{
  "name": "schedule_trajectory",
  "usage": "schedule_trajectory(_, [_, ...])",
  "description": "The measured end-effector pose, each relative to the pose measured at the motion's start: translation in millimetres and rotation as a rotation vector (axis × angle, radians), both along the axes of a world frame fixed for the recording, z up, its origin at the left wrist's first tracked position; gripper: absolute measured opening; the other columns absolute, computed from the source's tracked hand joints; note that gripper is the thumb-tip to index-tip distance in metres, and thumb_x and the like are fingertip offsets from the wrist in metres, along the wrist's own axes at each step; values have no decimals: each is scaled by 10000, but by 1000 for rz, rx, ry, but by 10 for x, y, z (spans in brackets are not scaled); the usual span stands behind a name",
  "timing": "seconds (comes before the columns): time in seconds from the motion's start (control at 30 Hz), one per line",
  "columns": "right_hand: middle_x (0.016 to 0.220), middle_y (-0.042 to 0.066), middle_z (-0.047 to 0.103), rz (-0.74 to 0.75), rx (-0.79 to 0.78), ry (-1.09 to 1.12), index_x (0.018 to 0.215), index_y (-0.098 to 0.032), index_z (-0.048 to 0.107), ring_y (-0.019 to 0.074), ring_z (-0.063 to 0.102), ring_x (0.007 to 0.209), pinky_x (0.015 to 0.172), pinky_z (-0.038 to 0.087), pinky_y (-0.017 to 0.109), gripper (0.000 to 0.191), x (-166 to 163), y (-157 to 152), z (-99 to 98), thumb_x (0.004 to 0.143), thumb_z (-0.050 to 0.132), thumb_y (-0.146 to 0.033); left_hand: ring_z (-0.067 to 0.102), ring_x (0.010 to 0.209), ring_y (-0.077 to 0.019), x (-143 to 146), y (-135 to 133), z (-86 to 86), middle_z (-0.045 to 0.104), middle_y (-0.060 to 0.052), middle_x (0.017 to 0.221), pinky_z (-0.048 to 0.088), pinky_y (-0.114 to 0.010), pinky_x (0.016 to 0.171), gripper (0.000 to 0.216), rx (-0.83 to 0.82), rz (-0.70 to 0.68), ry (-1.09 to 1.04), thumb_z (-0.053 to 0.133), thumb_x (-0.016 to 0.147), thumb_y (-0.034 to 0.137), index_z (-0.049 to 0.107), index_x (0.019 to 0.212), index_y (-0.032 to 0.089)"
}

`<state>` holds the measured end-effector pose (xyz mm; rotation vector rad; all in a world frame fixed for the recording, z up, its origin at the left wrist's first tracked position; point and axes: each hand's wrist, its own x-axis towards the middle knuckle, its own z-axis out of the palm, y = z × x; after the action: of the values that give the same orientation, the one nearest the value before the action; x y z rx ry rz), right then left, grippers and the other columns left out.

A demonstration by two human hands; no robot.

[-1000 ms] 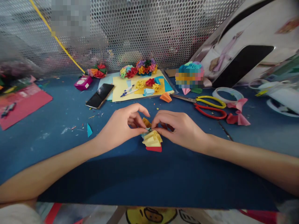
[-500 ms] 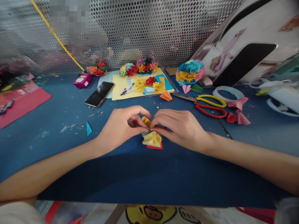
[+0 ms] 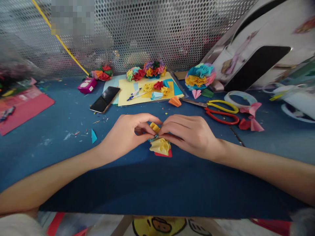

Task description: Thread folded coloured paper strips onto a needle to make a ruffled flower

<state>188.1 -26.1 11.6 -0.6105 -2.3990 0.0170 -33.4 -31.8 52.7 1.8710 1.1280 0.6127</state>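
Note:
Both hands meet over a small folded paper flower (image 3: 160,146) at the middle of the blue table. Its pale yellow ruffle sits on a red piece, with orange-yellow and light blue paper behind. My left hand (image 3: 131,132) pinches the flower's left side between thumb and fingers. From the right, my right hand (image 3: 189,134) pinches the same spot, fingertips touching the left ones. The fingers hide part of the flower's centre. Just beyond them lies a loose orange folded paper piece (image 3: 175,101).
Open scissors (image 3: 221,111), a tape roll (image 3: 240,98) and pink paper pieces (image 3: 253,116) lie at right. A phone (image 3: 105,99) rests at left. Yellow sheets (image 3: 125,93) hold pens and folded pieces; finished paper balls (image 3: 200,76) stand along the mesh panel (image 3: 157,36).
Both hands stay on the paper flower. The fingertips have shifted very slightly, with the right fingers drawn a little closer over it.

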Motion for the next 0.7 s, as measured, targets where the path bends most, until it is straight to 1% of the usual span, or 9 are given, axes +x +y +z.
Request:
schedule_trajectory(0.17, [890,54,714,-13,-9,-2,921,-190,650,161,650,797,684,465,263,183,2,5,-1,1039,512,-218,769,777,-172,1,-19,9,802,-15,804,607,-227,735,282,28,7,23,661,804,94,739,1065,169])
schedule_trajectory(0.3, [880,53,701,-22,-26,-9,934,-194,645,159,642,797,684,460,258,180,8,3,4,1045,513,-247,749,740,-156,-6,-32,18,795,-4,805,587,-218,703,332,35,-20,31,677,795,95,715,1114,181])
schedule_trajectory(0.47, [893,56,700,-17,-66,25,927,-184,647,165,667,819,701,478,261,172,-6,-4,1,1036,540,-264,688,695,-133,10,-62,-35,767,33,786,523,-223,671,414,158,-18,91,732,773,105,667,1165,219])
schedule_trajectory(0.6, [881,50,698,-36,-79,35,921,-188,656,160,661,803,687,479,258,191,-19,-7,-6,1036,539,-287,678,709,-128,28,-76,-101,743,47,772,505,-226,681,415,229,12,131,703,803,111,641,1195,236])
schedule_trajectory(0.7, [898,48,705,-46,-144,22,944,-194,668,161,665,811,672,468,257,174,-12,3,-7,1023,569,-314,694,724,-127,27,-68,-119,730,51,767,511,-226,708,416,254,19,111,675,819,102,633,1210,236])
